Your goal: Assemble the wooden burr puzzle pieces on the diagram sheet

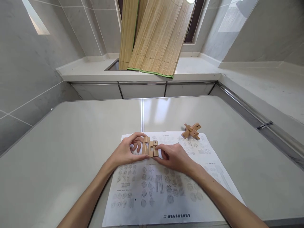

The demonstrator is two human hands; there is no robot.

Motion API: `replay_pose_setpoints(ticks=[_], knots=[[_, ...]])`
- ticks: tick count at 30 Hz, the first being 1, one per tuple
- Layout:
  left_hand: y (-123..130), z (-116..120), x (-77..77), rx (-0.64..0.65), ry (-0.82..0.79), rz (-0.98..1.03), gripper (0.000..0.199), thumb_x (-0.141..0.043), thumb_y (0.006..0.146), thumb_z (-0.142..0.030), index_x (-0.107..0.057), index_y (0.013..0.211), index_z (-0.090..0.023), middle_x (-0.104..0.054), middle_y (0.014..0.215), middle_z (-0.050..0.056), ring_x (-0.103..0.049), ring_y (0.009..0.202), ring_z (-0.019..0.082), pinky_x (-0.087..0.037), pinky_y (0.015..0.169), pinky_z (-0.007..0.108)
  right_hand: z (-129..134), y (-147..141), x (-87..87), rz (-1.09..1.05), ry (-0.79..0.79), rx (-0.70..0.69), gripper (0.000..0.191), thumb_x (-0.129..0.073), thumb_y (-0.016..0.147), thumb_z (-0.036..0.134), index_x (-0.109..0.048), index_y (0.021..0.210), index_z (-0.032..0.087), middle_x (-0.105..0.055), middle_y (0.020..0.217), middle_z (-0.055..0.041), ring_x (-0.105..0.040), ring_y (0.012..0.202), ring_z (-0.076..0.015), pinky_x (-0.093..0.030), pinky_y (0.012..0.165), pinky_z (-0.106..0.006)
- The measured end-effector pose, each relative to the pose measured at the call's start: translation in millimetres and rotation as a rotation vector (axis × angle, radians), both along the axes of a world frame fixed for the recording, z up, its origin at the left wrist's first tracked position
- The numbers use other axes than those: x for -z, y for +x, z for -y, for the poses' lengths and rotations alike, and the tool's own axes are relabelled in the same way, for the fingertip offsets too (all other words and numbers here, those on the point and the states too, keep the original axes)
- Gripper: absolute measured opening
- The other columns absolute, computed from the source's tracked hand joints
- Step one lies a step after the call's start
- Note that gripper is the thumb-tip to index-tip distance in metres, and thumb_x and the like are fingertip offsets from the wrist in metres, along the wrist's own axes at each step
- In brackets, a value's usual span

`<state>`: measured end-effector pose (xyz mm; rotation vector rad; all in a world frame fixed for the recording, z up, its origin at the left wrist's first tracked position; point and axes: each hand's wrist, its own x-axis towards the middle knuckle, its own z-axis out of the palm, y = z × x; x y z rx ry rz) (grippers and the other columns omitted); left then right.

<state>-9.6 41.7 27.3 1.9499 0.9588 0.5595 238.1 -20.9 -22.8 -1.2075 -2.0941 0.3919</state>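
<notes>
My left hand (125, 151) is closed around the left side of several notched wooden burr puzzle pieces (145, 148), with fingers at the top and thumb at the bottom. Side by side and upright, the pieces form a small row with gaps at the notches. At the right end stands a piece marked "3" (155, 142), pinched by the index finger and thumb of my right hand (174, 155). Beneath both hands lies a printed sheet (133, 212) of puzzle diagrams. A crossed wooden burr puzzle (191, 131) with numbered pieces rests at its upper right edge.
The sheet lies on a pale folding table (66, 152) with a seam down the middle. Behind it is a white ledge (90, 74) with a bamboo blind (156, 41) hanging over it. A metal rail (242, 103) runs along the right wall.
</notes>
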Motion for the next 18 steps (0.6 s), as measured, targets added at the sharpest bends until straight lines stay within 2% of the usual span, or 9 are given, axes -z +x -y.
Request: replay_pose_setpoints(ticks=[5, 9, 11, 15, 18], knots=[[4, 0, 8.9, -0.026, -0.129, 0.167, 0.071, -0.091, 0.074, -0.043, -0.057, 0.134, -0.024, -0.072, 0.109, 0.008, -0.060, 0.071, 0.013, -0.050, 0.065, 0.028, 0, -2, -8.5, -0.243, -0.106, 0.102, 0.015, -0.069, 0.090, 0.025, -0.063, 0.103, 0.022, -0.067, 0.070, 0.0055, -0.053, 0.049, -0.0092, -0.043, 0.054, -0.021], [4, -2, 14.4, -0.009, -0.285, 0.338, 0.073, -0.089, 0.078, -0.041, -0.054, 0.140, -0.025, -0.072, 0.113, 0.011, -0.069, 0.088, 0.019, -0.055, 0.080, 0.035, -1, -3, -13.2, -0.427, -0.198, 0.163, 0.017, -0.069, 0.089, 0.026, -0.062, 0.104, 0.022, -0.070, 0.079, 0.0027, -0.050, 0.045, -0.0079, -0.042, 0.050, -0.022], [3, -3, 15.4, 0.009, -0.391, 0.430, 0.073, -0.087, 0.080, -0.042, -0.054, 0.143, -0.025, -0.073, 0.112, 0.012, -0.070, 0.093, 0.022, -0.055, 0.083, 0.037, -2, -4, -14.4, -0.507, -0.250, 0.167, 0.018, -0.069, 0.089, 0.028, -0.062, 0.105, 0.022, -0.069, 0.084, 0.0017, -0.050, 0.045, -0.0072, -0.043, 0.050, -0.023], [3, -3, 16.9, -0.020, -0.530, 0.553, 0.072, -0.084, 0.081, -0.044, -0.056, 0.144, -0.025, -0.073, 0.114, 0.014, -0.061, 0.073, 0.017, -0.051, 0.072, 0.037, -4, -3, -15.3, -0.670, -0.370, 0.122, 0.022, -0.067, 0.093, 0.034, -0.060, 0.110, 0.022, -0.068, 0.095, -0.0010, -0.058, 0.050, -0.0085, -0.049, 0.053, -0.025], [4, -4, 18.2, -0.046, -0.626, 0.641, 0.061, -0.080, 0.083, -0.038, -0.063, 0.140, -0.023, -0.072, 0.117, 0.015, -0.056, 0.069, 0.015, -0.050, 0.071, 0.037, -5, -1, -15.7, -0.774, -0.449, 0.057, 0.024, -0.065, 0.097, 0.039, -0.060, 0.114, 0.022, -0.070, 0.095, -0.0016, -0.060, 0.052, -0.0097, -0.048, 0.053, -0.026]])
